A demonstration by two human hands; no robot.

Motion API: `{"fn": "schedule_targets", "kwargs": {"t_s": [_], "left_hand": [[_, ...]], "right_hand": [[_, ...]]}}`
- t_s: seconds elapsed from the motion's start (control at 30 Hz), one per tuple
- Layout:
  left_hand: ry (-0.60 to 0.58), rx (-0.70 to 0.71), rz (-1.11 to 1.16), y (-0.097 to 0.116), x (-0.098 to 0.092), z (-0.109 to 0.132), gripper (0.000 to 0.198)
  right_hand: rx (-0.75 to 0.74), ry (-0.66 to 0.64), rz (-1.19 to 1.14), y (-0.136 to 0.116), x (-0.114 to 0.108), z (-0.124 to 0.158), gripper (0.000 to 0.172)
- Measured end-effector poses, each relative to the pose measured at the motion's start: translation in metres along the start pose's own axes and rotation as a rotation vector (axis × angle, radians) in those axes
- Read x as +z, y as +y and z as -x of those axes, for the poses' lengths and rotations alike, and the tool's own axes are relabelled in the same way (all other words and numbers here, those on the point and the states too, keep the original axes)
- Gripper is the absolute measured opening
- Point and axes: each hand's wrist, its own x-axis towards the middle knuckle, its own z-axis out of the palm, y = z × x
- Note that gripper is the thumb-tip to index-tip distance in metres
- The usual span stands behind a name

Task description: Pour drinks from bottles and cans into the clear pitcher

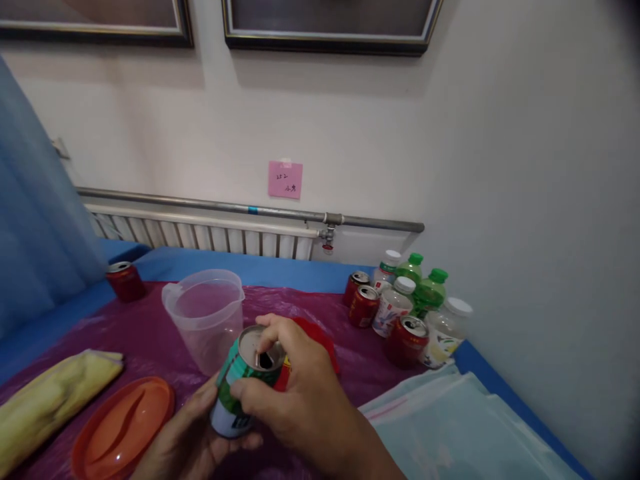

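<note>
Tilted over the table is a green and white drink can [234,393], its top toward me and the mouth hole in its lid uncovered. My left hand [197,433] cradles it from below and the left, fingers wrapped round its lower part. Up at the lid, my right hand [305,380] has its forefinger bent by the pull tab and its thumb against the can's side. Just behind the can stands a clear plastic jug [200,327] with a handle on its left. A red object [320,337] beyond my right hand is partly hidden.
An orange lid [120,427] and a rolled yellow cloth [55,400] lie on the purple sheet [160,357] at left. One red can [125,283] stands far left. Several red cans [364,308] and plastic bottles [393,313] cluster at right, behind pale plastic bags [465,427].
</note>
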Motion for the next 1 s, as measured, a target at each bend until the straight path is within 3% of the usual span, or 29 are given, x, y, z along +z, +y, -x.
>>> {"fn": "schedule_targets", "kwargs": {"t_s": [0.1, 0.17, 0.33, 0.47, 0.6, 0.77, 1.0], "left_hand": [[0.189, 0.055, 0.036, 0.023, -0.003, 0.010, 0.057], [0.275, 0.180, -0.040, 0.048, -0.003, 0.014, 0.060], [0.401, 0.502, -0.330, 0.118, 0.000, 0.012, 0.075], [0.504, 0.713, -0.600, 0.152, 0.009, 0.005, 0.073], [0.552, 0.777, -0.814, 0.156, 0.022, 0.000, 0.071], [0.556, 0.851, -0.955, 0.142, 0.033, -0.013, 0.064], [0.641, 1.009, -1.304, 0.116, 0.023, -0.049, 0.059]], "right_hand": [[-0.054, 0.055, -0.048, 0.004, 0.002, -0.001, 0.044], [-0.069, 0.114, -0.046, 0.011, 0.001, 0.000, 0.053], [-0.066, 0.132, 0.015, 0.024, -0.002, -0.003, 0.047], [-0.043, 0.120, 0.038, 0.025, -0.001, -0.008, 0.048], [-0.031, 0.122, 0.055, 0.026, -0.004, -0.009, 0.048], [-0.077, 0.116, 0.087, 0.031, -0.006, -0.009, 0.047], [-0.121, 0.099, 0.150, 0.034, -0.007, -0.011, 0.041]]}}
